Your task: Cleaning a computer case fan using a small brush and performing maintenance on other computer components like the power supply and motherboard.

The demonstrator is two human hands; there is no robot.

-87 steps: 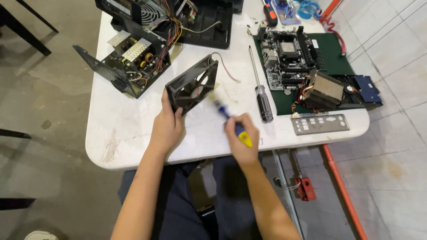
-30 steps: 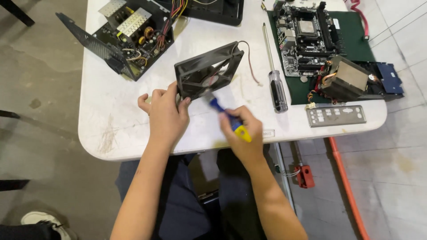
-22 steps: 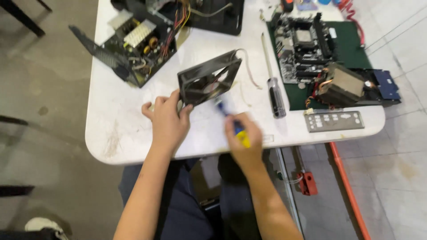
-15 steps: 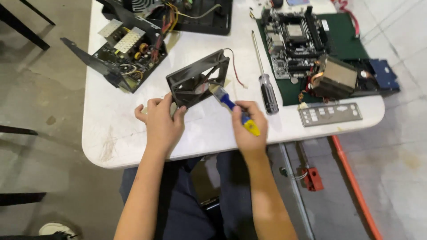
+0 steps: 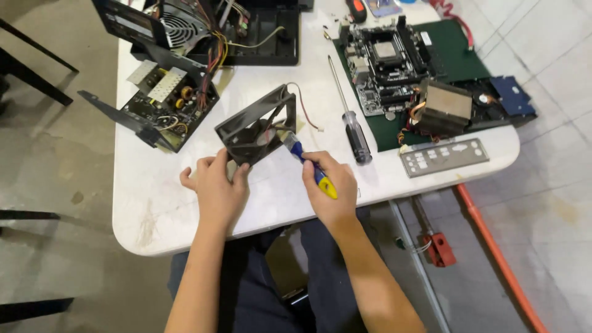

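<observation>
The left hand (image 5: 217,190) grips the lower corner of a black case fan (image 5: 259,125), propping it tilted on edge near the front middle of the white table (image 5: 154,209). The right hand (image 5: 330,188) is closed around a blue-and-yellow brush (image 5: 308,165), its bristles inside the fan frame. Bare tabletop lies left of the hands toward the rounded edge; a screwdriver (image 5: 351,123) lies just right, with a motherboard (image 5: 385,65) beyond it.

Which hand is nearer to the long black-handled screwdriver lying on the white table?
Right. The right hand, holding a blue-and-yellow brush, sits just beside the black-handled screwdriver. The left hand, gripping the black fan frame, is farther off.
</observation>
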